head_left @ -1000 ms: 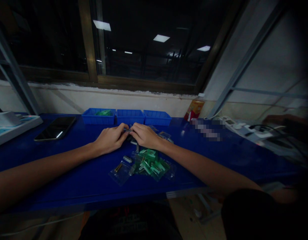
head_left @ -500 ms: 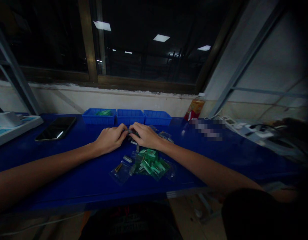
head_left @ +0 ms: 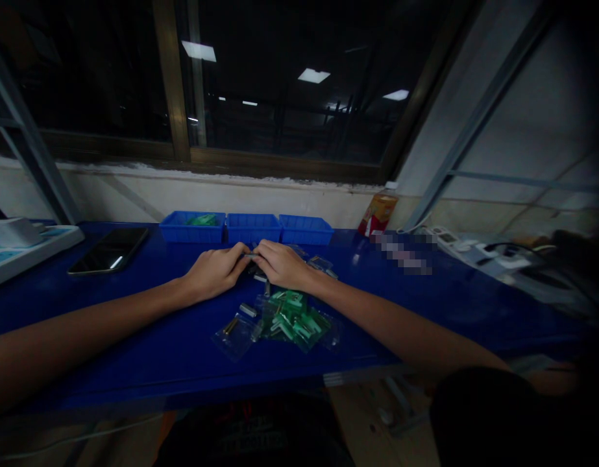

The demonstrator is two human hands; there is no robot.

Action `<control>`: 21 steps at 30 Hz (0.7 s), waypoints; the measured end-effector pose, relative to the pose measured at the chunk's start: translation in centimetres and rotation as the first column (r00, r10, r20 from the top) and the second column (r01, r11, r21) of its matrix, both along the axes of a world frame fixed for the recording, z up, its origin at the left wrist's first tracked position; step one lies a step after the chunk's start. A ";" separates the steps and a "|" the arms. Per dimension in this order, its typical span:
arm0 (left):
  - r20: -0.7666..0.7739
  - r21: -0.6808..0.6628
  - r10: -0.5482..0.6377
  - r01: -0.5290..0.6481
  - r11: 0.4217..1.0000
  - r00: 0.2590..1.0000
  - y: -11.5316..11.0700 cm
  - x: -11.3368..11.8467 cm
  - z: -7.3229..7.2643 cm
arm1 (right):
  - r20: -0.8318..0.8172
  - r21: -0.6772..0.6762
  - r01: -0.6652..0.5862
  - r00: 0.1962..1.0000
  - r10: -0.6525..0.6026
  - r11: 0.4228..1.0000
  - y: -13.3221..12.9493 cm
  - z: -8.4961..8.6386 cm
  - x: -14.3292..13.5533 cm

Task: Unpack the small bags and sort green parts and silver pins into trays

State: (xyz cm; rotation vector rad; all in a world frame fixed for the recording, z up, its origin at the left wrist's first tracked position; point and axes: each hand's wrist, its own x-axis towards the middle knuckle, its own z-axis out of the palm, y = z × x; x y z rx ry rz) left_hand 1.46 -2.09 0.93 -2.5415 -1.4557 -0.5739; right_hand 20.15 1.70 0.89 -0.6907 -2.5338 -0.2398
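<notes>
One small part is pinched between the left hand and right hand, in front of the middle bin. Left of that bin, another holds green packets; a green heap lies loose on its near side.

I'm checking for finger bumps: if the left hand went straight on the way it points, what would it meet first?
Most likely the fingertips of the right hand, just across the small grey piece that the left hand seems to pinch. Their exact depth is unclear from this one view.
</notes>
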 end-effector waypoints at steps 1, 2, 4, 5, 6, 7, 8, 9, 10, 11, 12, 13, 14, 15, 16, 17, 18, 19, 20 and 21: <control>-0.011 -0.002 0.005 -0.005 1.000 1.000 0.0 0.0 0.0 | -0.010 -0.011 -0.008 1.000 0.008 1.000 0.0 0.0 0.0; -0.021 -0.004 0.010 -0.011 1.000 1.000 0.1 0.0 0.0 | -0.021 -0.024 -0.017 1.000 0.017 1.000 -0.1 0.0 0.1; -0.036 -0.011 0.019 -0.019 1.000 0.999 0.1 -0.1 -0.1 | -0.037 -0.045 -0.034 0.999 0.032 0.998 -0.1 0.1 0.1; -0.041 -0.012 0.023 -0.023 1.000 0.999 0.2 -0.1 -0.1 | -0.039 -0.050 -0.039 0.999 0.037 0.998 -0.1 0.1 0.2; -0.047 -0.013 0.026 -0.026 1.000 0.999 0.2 -0.1 -0.1 | -0.038 -0.050 -0.040 0.999 0.038 0.998 -0.1 0.1 0.2; -0.053 -0.015 0.030 -0.031 0.999 0.998 0.2 -0.1 -0.1 | -0.035 -0.046 -0.038 0.999 0.036 0.998 -0.1 0.1 0.1; -0.057 -0.016 0.034 -0.035 0.999 0.998 0.2 -0.1 -0.1 | -0.032 -0.039 -0.033 0.999 0.032 0.999 -0.1 0.0 0.1; -0.058 -0.017 0.035 -0.036 0.999 0.998 0.1 0.0 -0.1 | -0.028 -0.033 -0.029 0.999 0.028 0.999 0.0 0.0 0.1; -0.053 -0.021 0.032 -0.034 0.999 0.998 0.1 0.0 -0.1 | -0.025 -0.026 -0.025 0.999 0.024 0.999 0.0 0.0 0.1; -0.043 -0.023 0.028 -0.029 0.999 0.999 0.1 0.0 -0.1 | -0.022 -0.020 -0.022 1.000 0.022 1.000 0.0 0.0 0.1; -0.028 -0.025 0.019 -0.020 0.999 0.999 0.1 0.0 -0.1 | -0.020 -0.014 -0.020 1.000 0.020 1.000 0.0 -0.1 0.1; -0.010 -0.026 0.007 -0.008 1.000 1.000 0.1 0.0 -0.1 | -0.019 -0.010 -0.019 1.000 0.019 1.000 0.0 -0.1 0.0; 0.008 -0.025 -0.007 0.007 1.000 1.000 0.1 0.0 -0.1 | -0.019 -0.006 -0.018 1.000 0.018 1.000 0.0 -0.1 0.0; 0.025 -0.023 -0.021 0.022 0.999 0.999 0.1 0.0 -0.2 | -0.019 -0.003 -0.016 1.000 0.016 1.000 0.0 -0.1 0.0; 0.039 -0.022 -0.036 0.036 0.999 0.999 0.2 -0.1 -0.2 | -0.020 -0.002 -0.013 1.000 0.013 1.000 0.0 0.0 0.0; 0.050 -0.022 -0.047 0.048 0.999 0.998 0.2 -0.1 -0.3 | -0.018 -0.001 -0.011 1.000 0.011 1.000 0.0 0.0 0.0; 0.057 -0.023 -0.054 0.055 0.998 0.997 0.3 -0.1 -0.3 | -0.016 -0.001 -0.008 1.000 0.008 1.000 0.0 0.0 0.0; 0.060 -0.024 -0.056 0.057 0.998 0.997 0.3 -0.1 -0.4 | -0.014 0.002 -0.004 1.000 0.004 1.000 -0.1 0.0 0.0; 0.061 -0.024 -0.054 0.056 0.998 0.997 0.4 -0.1 -0.4 | -0.010 0.005 -0.001 1.000 0.001 1.000 -0.1 0.0 0.0; 0.061 -0.023 -0.052 0.053 0.998 0.997 0.4 -0.1 -0.4 | -0.007 0.009 0.002 1.000 -0.001 1.000 -0.1 0.0 0.0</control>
